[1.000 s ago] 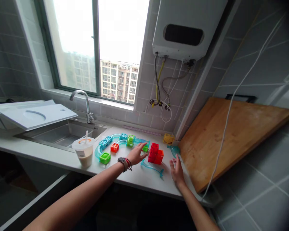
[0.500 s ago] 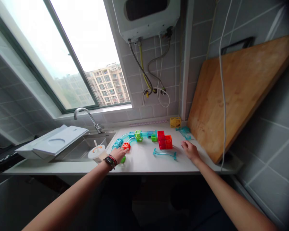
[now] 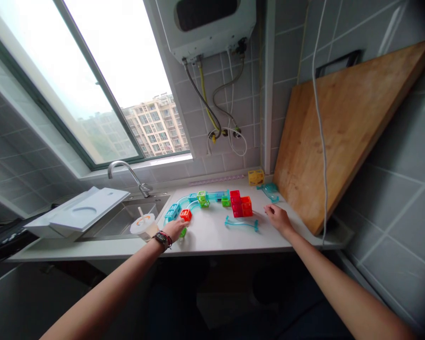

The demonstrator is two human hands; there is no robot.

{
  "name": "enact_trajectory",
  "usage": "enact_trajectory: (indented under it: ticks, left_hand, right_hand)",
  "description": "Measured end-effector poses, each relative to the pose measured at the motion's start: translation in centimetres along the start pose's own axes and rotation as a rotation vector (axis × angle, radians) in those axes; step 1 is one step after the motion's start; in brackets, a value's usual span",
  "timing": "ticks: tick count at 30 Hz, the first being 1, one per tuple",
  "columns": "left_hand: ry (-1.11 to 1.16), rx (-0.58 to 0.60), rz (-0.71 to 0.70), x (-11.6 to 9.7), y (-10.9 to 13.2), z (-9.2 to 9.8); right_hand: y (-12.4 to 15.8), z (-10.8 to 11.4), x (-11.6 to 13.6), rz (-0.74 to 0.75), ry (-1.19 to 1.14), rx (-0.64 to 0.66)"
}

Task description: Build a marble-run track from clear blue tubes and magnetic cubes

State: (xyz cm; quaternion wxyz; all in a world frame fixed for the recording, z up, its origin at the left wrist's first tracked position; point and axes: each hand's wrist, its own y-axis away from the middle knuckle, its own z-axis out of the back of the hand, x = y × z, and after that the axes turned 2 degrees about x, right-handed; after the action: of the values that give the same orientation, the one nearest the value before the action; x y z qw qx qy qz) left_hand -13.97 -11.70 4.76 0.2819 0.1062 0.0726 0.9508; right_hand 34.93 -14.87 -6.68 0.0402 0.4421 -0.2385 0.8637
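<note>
My left hand (image 3: 174, 229), with a dark watch on its wrist, reaches over the counter with fingers stretched toward a red cube block (image 3: 186, 215). Its fingertips meet the cube's near edge; whether they press on it is unclear. A green block (image 3: 183, 232) shows partly beside that hand. Clear blue curved track (image 3: 179, 204) links a light blue block (image 3: 172, 212), a green open block (image 3: 202, 198) and further pieces. My right hand (image 3: 278, 218) is closed near the counter, right of the stacked red blocks (image 3: 236, 203); anything inside is hidden. A loose blue track piece (image 3: 241, 224) lies between my hands.
A lidded cup with a straw (image 3: 144, 225) stands by the sink (image 3: 106, 231), left of my left hand. Farther back are a yellow block (image 3: 256, 177) and a teal piece (image 3: 269, 192). A large wooden board (image 3: 343, 127) leans at the right.
The fingers of my left hand have drawn back slightly from the top of the red cube. My right hand stays closed in about the same place. The view has shifted a little.
</note>
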Motion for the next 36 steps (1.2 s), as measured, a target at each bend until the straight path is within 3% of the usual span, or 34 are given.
enact_trajectory:
  ticks: [8,13,20,36]
  left_hand:
    - [-0.012,-0.058,0.006,0.4,0.3,-1.9]
    - [0.044,-0.174,0.042,0.4,0.6,-3.3]
    - [0.146,-0.333,0.195,-0.1,1.8,-5.6]
    - [0.237,-0.385,0.204,1.1,1.0,-7.4]
  right_hand:
    - [0.1,-0.1,-0.4,-0.007,0.021,0.002]
    - [0.1,-0.1,-0.4,0.000,0.030,0.004]
    - [0.1,-0.1,-0.3,0.011,0.035,0.005]
    - [0.0,-0.2,-0.5,0.021,0.060,0.021]
